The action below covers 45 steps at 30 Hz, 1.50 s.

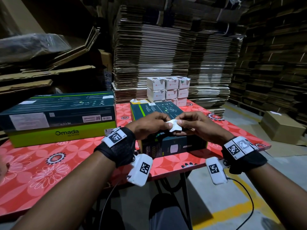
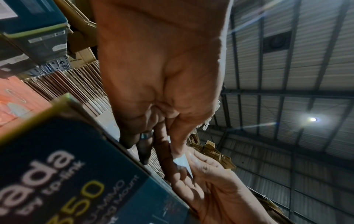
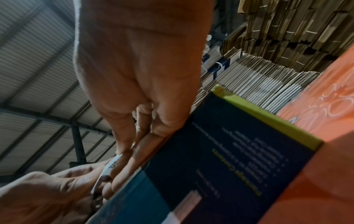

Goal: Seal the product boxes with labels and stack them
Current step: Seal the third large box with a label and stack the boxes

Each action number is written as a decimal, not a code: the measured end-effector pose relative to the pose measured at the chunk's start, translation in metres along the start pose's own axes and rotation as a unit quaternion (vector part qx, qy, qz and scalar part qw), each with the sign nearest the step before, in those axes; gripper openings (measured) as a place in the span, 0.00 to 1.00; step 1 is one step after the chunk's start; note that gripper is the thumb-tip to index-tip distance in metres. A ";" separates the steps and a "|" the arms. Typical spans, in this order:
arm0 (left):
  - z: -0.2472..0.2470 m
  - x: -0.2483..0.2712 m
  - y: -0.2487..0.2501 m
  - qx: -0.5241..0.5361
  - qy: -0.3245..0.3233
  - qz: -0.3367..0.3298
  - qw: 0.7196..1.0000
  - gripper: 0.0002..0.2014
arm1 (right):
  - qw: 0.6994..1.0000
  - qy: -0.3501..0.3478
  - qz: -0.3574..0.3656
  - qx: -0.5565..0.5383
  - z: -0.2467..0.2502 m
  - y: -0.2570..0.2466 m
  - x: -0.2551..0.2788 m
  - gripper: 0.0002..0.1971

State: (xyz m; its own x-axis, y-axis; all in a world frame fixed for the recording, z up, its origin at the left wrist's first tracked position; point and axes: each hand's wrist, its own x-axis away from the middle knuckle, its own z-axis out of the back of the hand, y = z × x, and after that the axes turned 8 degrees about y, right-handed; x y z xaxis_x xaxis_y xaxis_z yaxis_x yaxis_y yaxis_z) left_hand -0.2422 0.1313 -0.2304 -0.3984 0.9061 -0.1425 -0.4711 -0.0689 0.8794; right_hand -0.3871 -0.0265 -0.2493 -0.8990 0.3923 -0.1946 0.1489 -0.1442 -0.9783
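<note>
A small white label sheet (image 1: 174,125) is pinched between both hands just above a dark teal product box (image 1: 167,141) with a green edge, lying on the red floral table (image 1: 49,163). My left hand (image 1: 150,124) pinches the label's left side with thumb and fingers. From the right, my right hand (image 1: 193,124) grips its other edge. The left wrist view shows the label (image 2: 182,161) between the fingertips beside the box (image 2: 76,181). The right wrist view shows the label (image 3: 107,169) edge-on next to the box (image 3: 210,159). A larger Omada box (image 1: 58,118) lies to the left.
Small white cartons (image 1: 168,89) are stacked at the table's far edge. Tall piles of flattened cardboard (image 1: 166,47) stand behind and to the right. A brown carton (image 1: 282,128) sits on the floor at right. A cable (image 1: 249,196) hangs below my right wrist.
</note>
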 end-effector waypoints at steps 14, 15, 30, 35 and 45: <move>-0.006 0.009 0.004 0.048 0.051 0.012 0.997 0.07 | 0.998 0.040 0.045 0.034 -0.009 0.002 0.005 0.11; -0.006 0.009 0.003 0.060 0.052 0.011 0.997 0.08 | 0.997 0.045 0.049 0.034 -0.010 0.002 0.005 0.10; -0.005 0.008 -0.011 0.071 0.034 -0.036 0.996 0.12 | 1.000 0.010 0.009 0.010 -0.002 0.002 0.000 0.13; -0.002 0.009 -0.011 0.053 0.030 -0.037 0.997 0.12 | 1.000 0.008 -0.011 -0.006 0.001 0.000 -0.002 0.17; 0.001 0.011 -0.007 0.081 0.012 -0.018 0.997 0.11 | 0.998 -0.002 -0.058 -0.003 0.005 -0.008 -0.001 0.18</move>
State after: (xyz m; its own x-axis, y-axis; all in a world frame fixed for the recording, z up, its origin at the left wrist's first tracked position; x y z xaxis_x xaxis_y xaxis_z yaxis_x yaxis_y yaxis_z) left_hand -0.2425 0.1422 -0.2382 -0.4025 0.8966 -0.1845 -0.3537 0.0336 0.9348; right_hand -0.3897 -0.0297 -0.2409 -0.9122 0.4017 -0.0802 0.0465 -0.0930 -0.9946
